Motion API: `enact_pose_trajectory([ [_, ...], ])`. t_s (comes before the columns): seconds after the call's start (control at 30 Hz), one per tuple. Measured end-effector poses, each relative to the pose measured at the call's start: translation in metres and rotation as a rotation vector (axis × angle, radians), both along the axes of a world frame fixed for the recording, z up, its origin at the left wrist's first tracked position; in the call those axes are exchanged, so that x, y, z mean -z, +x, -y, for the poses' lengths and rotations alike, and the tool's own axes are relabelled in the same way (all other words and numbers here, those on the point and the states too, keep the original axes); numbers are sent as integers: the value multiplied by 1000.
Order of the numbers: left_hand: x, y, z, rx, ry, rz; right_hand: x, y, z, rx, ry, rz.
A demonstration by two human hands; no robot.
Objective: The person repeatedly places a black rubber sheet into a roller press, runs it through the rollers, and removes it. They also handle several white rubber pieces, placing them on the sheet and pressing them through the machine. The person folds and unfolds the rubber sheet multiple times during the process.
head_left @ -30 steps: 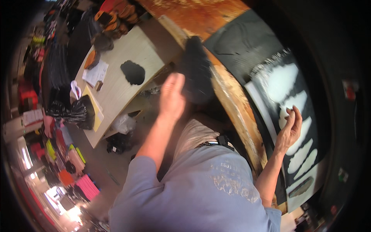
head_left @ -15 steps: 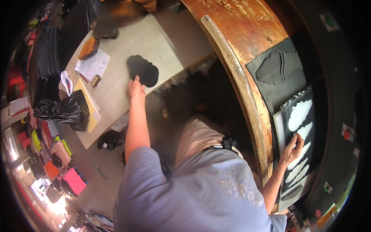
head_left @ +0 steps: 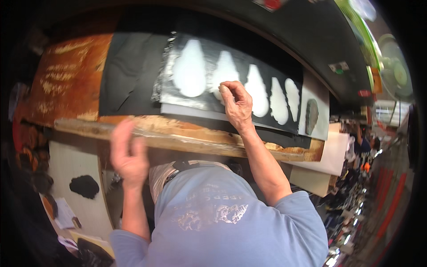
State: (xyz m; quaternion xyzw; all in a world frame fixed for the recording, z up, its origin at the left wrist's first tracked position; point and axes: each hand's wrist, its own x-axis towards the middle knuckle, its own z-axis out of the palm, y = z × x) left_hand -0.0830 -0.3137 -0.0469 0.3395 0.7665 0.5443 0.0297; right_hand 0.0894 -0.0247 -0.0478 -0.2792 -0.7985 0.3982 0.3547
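Head view: swung back from the black pieces (head_left: 84, 187) with the left hand (head_left: 128, 153) blurred, fingers apart, seemingly empty; likely free for more work. Left them on the pale desk (head_left: 66, 160), at its eight o'clock. Curled with the right hand (head_left: 238, 104), cannot tell whether gripping anything; surrounded, ten to three o'clock, by white shapes (head_left: 190, 73).

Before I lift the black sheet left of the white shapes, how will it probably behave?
The black sheet looks thin and broad, so it may sag when lifted. Lying flat on the bench, it should hardly roll or tip.
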Motion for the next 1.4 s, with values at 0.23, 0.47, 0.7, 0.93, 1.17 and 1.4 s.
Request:
enact_pose_trajectory([
  [0.23, -14, 139, -210, 900, -64, -370, -19, 207, -122, 641, 443, 336],
  [0.47, 24, 177, -274, 1027, -181, -664, 26, 379, -191, 739, 50, 688],
  [0.7, 17, 179, -272, 976, -36, -632, 30, 387, -210, 643, 81, 602],
  [0.93, 6, 210, -259, 964, -25, -639, 31, 385, -214, 595, 57, 424],
  [1.17, -29, 249, -223, 1263, -377, -672, -1, 388, -218, 506, -413, -86],
  [1.4, -28, 253, -200, 1367, -320, -320, -59, 314, -163, 263, -550, -316],
])
